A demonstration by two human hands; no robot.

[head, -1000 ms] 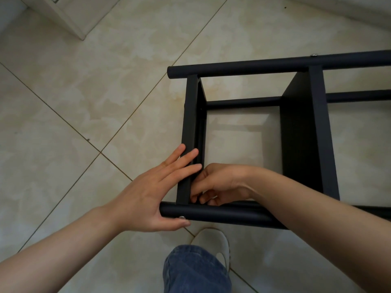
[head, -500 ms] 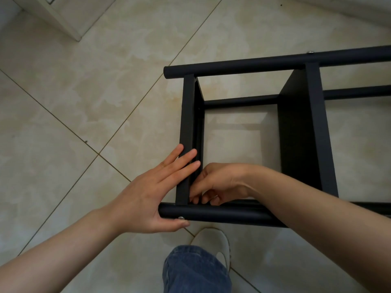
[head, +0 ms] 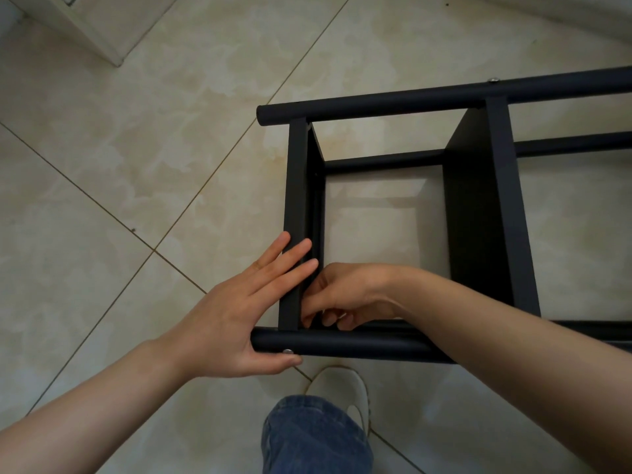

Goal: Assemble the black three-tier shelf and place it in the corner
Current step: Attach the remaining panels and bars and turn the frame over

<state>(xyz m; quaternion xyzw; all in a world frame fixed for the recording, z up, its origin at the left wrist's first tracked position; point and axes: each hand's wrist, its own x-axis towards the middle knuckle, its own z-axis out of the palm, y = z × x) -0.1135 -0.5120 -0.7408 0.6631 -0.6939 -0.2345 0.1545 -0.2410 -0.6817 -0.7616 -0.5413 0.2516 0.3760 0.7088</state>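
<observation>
Hands met at the shelf [head: 496,206], lower centre.
Left hand [head: 232,316] lay flat, released, on its end panel [head: 294,200]; right hand [head: 345,295] curled, grasp unclear.

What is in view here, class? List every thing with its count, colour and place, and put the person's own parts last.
black metal three-tier shelf frame: one, black, lying on its side on the floor, centre to right.
silver screw heads: two seen, silver, one on the near tube, one on the far tube.
beige marbled floor tiles: several, beige with dark joints, under everything.
white trim corner: one, white, top left.
white shoe: one, white, bottom centre.
blue denim trouser leg: one, blue, bottom centre.
left hand: one, straight fingers on the end panel, thumb under the near tube.
right hand: one, fingers curled in the inner corner; what they hold is hidden.
</observation>
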